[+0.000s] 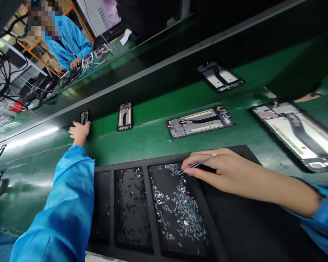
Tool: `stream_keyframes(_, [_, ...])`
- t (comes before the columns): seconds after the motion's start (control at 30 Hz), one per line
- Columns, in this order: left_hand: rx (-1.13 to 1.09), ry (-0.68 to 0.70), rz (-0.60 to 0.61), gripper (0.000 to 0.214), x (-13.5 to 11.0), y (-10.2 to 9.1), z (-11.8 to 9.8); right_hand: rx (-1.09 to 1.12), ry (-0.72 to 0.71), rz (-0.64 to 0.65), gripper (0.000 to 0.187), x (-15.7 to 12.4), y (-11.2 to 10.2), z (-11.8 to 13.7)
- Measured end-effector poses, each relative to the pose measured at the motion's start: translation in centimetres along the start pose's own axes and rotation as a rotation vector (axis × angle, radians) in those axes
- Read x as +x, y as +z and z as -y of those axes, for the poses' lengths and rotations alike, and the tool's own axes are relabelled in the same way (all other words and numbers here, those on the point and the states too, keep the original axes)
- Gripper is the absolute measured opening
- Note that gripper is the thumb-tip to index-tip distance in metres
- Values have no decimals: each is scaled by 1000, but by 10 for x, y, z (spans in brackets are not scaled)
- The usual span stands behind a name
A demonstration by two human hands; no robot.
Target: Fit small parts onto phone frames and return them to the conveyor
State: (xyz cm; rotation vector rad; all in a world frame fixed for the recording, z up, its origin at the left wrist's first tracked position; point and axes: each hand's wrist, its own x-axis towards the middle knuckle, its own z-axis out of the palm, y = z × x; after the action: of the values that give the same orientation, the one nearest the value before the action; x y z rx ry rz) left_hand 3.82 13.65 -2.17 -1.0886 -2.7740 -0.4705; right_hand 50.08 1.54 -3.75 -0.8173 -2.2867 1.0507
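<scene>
One pinch, presumably for fineness: my right hand held tweezers at small pieces in the black tray; my left hand, splayed, lay at a phone frame, grip unclear.

Workshop interior, long green benches, mixed light.
Near bench glossy, bright light streak reflected at left. Grey rail crosses diagonally; second green bench surface beyond. Upper left: orange shelving frame, cardboard boxes, tangled black cables; pale upright panel alongside. Upper right in deep shadow, details unreadable.
</scene>
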Motion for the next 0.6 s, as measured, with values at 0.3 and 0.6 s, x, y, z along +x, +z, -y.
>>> stream_keyframes(0.3, [-112,25,-53,59,-5,-31,5,-7,-52,-46,28,-2,4,-2])
stream_keyframes(0.6, [-308,356,124,83,-331,-111,107,-94,-161,-167,22,-7,2,8])
